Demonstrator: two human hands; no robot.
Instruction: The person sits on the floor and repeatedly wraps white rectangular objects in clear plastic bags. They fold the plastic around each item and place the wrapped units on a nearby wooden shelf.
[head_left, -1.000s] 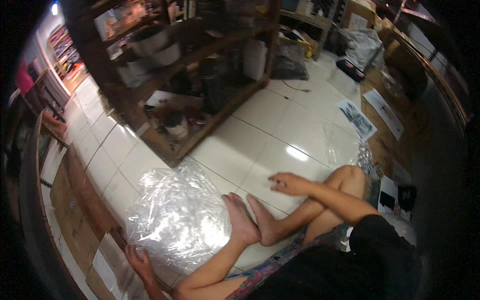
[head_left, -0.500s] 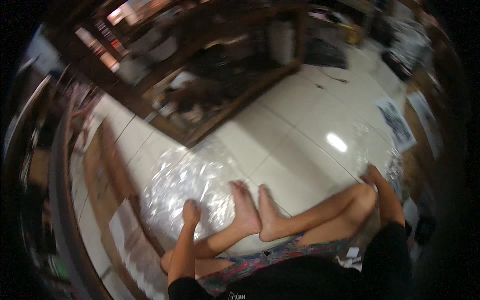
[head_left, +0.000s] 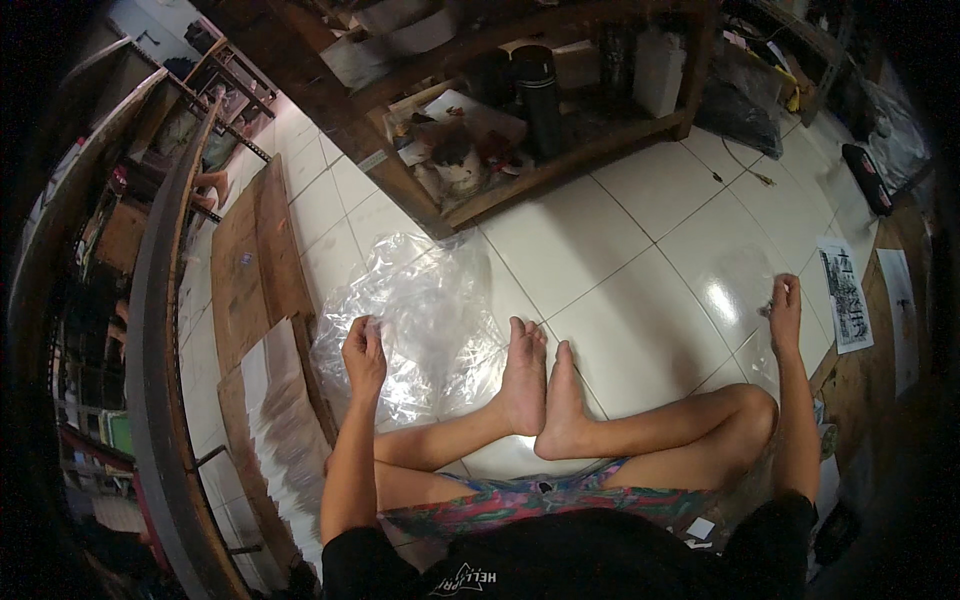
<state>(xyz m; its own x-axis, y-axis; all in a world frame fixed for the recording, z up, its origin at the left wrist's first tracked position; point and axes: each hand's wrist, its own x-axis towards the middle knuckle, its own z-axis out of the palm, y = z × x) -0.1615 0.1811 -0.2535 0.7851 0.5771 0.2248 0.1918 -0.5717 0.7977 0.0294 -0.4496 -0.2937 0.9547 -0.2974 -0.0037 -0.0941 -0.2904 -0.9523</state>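
My left hand [head_left: 365, 357] is raised over a large crumpled heap of clear plastic sheeting [head_left: 430, 285] on the floor. Its thumb and fingers pinch what looks like a bit of that plastic. Off to the right, my right hand [head_left: 787, 308] is held up with fingers closed. Thin transparent film shows faintly beside it, but what lies in the fingers is too small to make out. Between the hands are my bare feet [head_left: 525, 385], next to the right edge of the sheeting. A printed sheet of paper [head_left: 845, 297] lies just beyond my right hand.
A dark wooden shelf [head_left: 470, 205] holding jars and clutter stands ahead. Along the left are wooden boards [head_left: 245, 270], a stack of papers [head_left: 275, 400] and a long dark rail [head_left: 160, 330]. A black bag [head_left: 740, 115] and a cord [head_left: 745, 165] lie at the far right.
The view has turned and steadied from a blur. My left hand has risen and pinched its fingers; my right hand has come up and forward from beside the right knee.
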